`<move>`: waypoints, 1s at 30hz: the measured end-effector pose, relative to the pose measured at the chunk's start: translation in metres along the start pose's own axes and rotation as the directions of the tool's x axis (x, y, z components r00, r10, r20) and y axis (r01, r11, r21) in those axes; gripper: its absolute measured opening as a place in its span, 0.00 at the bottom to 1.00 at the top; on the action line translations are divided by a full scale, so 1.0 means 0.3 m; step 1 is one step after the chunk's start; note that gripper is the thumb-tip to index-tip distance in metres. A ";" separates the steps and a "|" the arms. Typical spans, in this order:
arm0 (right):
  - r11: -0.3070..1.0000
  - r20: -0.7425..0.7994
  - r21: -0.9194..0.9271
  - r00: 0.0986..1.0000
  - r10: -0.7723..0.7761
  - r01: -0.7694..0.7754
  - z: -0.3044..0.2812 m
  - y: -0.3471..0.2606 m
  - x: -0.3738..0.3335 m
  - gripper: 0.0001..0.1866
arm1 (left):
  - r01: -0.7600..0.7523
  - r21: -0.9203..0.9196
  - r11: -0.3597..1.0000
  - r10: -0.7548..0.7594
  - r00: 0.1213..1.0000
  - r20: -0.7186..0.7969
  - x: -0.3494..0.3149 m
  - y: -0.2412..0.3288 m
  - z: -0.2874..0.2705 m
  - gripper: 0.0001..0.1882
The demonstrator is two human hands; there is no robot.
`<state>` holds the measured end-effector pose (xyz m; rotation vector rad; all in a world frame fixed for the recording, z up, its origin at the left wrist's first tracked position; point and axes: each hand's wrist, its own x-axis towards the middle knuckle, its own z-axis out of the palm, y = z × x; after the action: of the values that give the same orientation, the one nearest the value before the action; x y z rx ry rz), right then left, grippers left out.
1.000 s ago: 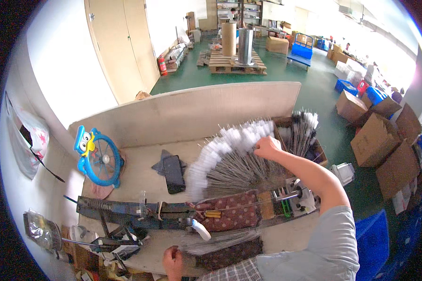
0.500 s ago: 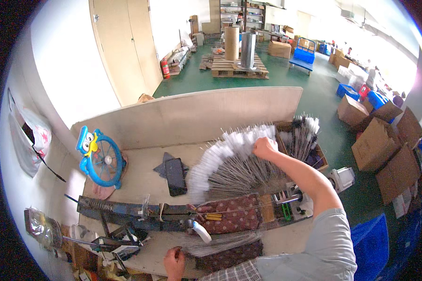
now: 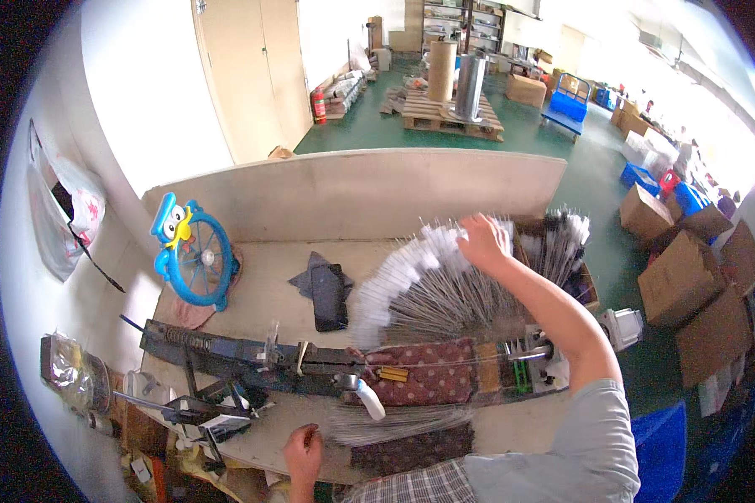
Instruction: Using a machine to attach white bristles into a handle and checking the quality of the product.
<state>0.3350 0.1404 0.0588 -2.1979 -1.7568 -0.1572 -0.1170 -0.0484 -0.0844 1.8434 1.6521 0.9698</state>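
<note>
A wide fan of thin wire brushes (image 3: 445, 293) with white bristle tips lies on the bench's right half. Over the tips at its far edge is my right hand (image 3: 485, 243), its fingers loosely apart and nothing visible in them. My left hand (image 3: 304, 453) is at the front edge with its fingers curled in; whatever they hold, if anything, is hidden. Just right of it lies a bundle of bare thin wires (image 3: 403, 422) on a brown dotted cloth (image 3: 415, 453). Between bundle and fan runs a long dark metal fixture (image 3: 226, 352), with a metal shaft (image 3: 530, 352) at its right end.
A black phone (image 3: 330, 298) and a blue cartoon-shaped fan (image 3: 195, 260) stand left of the brushes. A box of dark-tipped brushes (image 3: 562, 251) is at the right. A low board (image 3: 352, 193) closes the back. Cardboard boxes (image 3: 679, 277) crowd the floor at the right.
My right hand has loosened from a closed grip at the white tips to spread fingers. My left hand stays curled near the front edge. The whole view has shifted slightly.
</note>
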 end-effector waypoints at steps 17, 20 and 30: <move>0.858 -0.224 0.180 0.869 -0.441 0.481 -0.057 -0.114 0.012 0.19 | 0.357 -0.546 0.758 -0.439 0.898 -0.022 0.068 -0.050 -0.080 0.12; 0.740 -0.309 0.222 0.766 -0.564 0.635 -0.102 -0.204 -0.080 0.17 | 0.476 -0.780 0.406 -0.658 0.745 0.112 0.102 -0.028 -0.116 0.14; 0.360 -0.006 0.358 0.387 -0.922 0.862 -0.016 -0.370 -0.640 0.17 | 0.143 -0.928 0.343 -0.811 0.544 -0.215 -0.081 -0.212 -0.195 0.18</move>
<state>0.1828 -0.0182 0.0291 -0.7882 -2.7072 0.1055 -0.2032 -0.0683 -0.0995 0.1658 1.4681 1.7930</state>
